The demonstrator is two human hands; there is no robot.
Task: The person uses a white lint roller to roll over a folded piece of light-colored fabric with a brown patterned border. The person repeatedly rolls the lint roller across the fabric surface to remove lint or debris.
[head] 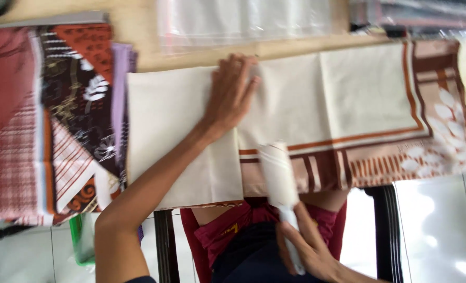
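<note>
My left hand [232, 93] lies flat, fingers spread, on a folded cream cloth [180, 131] with an orange and brown leaf-patterned border [432, 131], spread across a wooden table [139, 26]. My right hand [309, 246] is below the table edge, closed around the white handle of a lint roller [277, 175]. The roller's white head rests at the near edge of the cloth, on its brown striped border.
A pile of patterned red, brown and purple fabrics [50, 120] lies at the left. Clear plastic bags [243, 21] sit at the far side of the table. More folded fabric [416, 13] is at the top right. White tiled floor [437, 225] and dark table legs show below.
</note>
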